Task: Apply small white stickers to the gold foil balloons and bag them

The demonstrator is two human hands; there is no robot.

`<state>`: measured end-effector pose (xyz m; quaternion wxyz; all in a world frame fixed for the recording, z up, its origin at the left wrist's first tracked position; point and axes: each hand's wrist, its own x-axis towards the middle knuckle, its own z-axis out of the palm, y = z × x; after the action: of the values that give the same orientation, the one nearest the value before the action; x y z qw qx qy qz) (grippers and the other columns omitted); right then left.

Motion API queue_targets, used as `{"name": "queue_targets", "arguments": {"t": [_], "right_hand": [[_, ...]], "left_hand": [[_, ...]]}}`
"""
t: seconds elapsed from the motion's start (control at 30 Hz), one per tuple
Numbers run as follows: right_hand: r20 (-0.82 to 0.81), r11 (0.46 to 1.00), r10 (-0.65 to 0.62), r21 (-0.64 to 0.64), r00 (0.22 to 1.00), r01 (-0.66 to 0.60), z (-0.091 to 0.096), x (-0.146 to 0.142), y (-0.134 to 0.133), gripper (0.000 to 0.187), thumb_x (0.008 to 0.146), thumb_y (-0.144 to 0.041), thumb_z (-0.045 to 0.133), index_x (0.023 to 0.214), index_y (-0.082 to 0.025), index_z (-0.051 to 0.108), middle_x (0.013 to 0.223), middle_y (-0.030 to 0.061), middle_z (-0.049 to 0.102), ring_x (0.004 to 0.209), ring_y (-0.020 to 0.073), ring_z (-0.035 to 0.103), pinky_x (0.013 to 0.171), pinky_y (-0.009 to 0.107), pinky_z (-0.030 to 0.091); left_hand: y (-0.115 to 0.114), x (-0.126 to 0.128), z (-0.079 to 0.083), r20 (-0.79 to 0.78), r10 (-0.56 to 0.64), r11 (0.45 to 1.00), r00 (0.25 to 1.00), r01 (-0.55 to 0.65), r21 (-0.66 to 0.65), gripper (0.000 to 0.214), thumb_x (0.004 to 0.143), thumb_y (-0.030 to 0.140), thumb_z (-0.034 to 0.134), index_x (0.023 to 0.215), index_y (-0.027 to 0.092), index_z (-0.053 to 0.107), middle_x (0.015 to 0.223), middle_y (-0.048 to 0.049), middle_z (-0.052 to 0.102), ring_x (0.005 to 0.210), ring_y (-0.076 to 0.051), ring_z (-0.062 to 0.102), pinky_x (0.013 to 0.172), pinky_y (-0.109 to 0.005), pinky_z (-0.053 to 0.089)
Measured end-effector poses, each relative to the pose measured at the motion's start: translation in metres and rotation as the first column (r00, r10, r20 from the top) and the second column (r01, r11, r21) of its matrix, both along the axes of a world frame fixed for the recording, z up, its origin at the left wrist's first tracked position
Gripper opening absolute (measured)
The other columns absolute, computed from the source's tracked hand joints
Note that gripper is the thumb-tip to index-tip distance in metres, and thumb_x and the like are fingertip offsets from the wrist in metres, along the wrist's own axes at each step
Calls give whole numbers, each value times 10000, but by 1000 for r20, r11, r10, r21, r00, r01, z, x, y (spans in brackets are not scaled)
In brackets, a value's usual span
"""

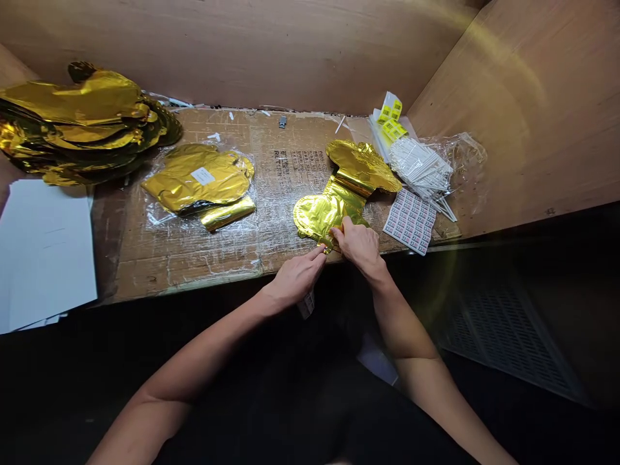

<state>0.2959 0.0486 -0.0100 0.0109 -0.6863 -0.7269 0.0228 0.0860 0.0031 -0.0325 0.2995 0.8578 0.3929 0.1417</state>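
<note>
A flat, shiny gold foil balloon [320, 213] lies at the front edge of the cardboard-covered table, its far part folded over. My left hand [300, 274] is closed, with thumb and fingertips at the balloon's near edge. Just right of it, my right hand [361, 244] has its fingers curled in and pinches the foil. Below my left palm a small printed strip [307, 305] shows; whether that hand holds it is unclear. To the left lies a clear bag of folded gold foil balloons [194, 174] with a white label.
A heap of gold foil [92, 123] fills the back left above white sheets [48, 252]. At right are white sticks [421, 165], yellow barcode labels [391, 119] and a sticker sheet [411, 221]. Wooden panels [533, 110] close off the back and right.
</note>
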Motion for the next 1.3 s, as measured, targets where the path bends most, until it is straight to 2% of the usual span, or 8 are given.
{"name": "queue_targets", "arguments": {"t": [0.17,0.37,0.5,0.6,0.77,0.87,1.03,1.3], "right_hand": [[-198,954,299,84,933,-288,-14,15,2,268,1068,-449,564,1007,-198,635,1063,113,731,1012,266,622,905,373,353],[-540,946,252,-37,803,-322,-12,27,25,349,1063,-358,510,770,-200,615,738,9,623,723,172,540,734,308,386],[-571,992,66,123,818,6,30,64,71,287,972,-368,682,762,-174,667,787,47,662,736,181,592,692,317,430],[-598,892,-39,340,801,298,61,83,88,287,1072,-283,476,1124,-84,676,1218,246,647,1093,275,636,819,404,466],[-678,981,126,195,724,12,43,33,28,399,944,-449,744,1228,-182,659,1093,129,700,946,228,664,785,358,547],[-914,952,18,-108,405,-287,15,-5,-20,516,857,-484,837,1239,-230,601,878,11,676,762,177,650,678,297,542],[-970,976,-144,-172,198,-136,0,-18,-47,392,902,-552,784,994,-188,670,743,-8,620,644,130,547,594,252,440],[-962,967,-153,-193,227,-165,7,-10,-52,441,914,-613,758,867,-182,674,727,1,597,634,126,500,581,256,398]], "left_hand": [[-2,-4,-3,74,-3,1000,997,4,-21,216,1023,157,462,1040,226,666,1638,-90,568,951,-245,795,859,-367,615],[-1,-4,-10,145,19,999,989,-13,-47,232,982,116,474,984,232,675,1608,-94,599,969,-268,797,891,-400,615],[8,-8,-10,264,28,998,964,-11,-65,242,909,109,552,1057,225,704,1368,-102,760,1052,-268,782,926,-380,609],[11,-18,-6,414,250,958,875,-164,-234,176,940,211,628,1092,229,714,989,-44,813,877,-221,772,810,-331,612],[7,-32,-1,616,612,791,496,-374,-485,258,933,394,762,1078,193,690,915,-36,774,764,-175,726,706,-281,598],[4,-34,-1,635,665,743,393,-436,-507,313,892,426,824,1040,184,691,920,-33,766,756,-161,714,710,-272,600],[2,-29,-6,646,709,675,283,-539,-504,375,862,500,853,843,181,657,698,11,673,569,-119,600,534,-225,492],[-3,-31,8,589,691,723,419,-384,-575,385,800,496,898,908,187,696,759,-4,710,628,-155,656,583,-250,557]]}}
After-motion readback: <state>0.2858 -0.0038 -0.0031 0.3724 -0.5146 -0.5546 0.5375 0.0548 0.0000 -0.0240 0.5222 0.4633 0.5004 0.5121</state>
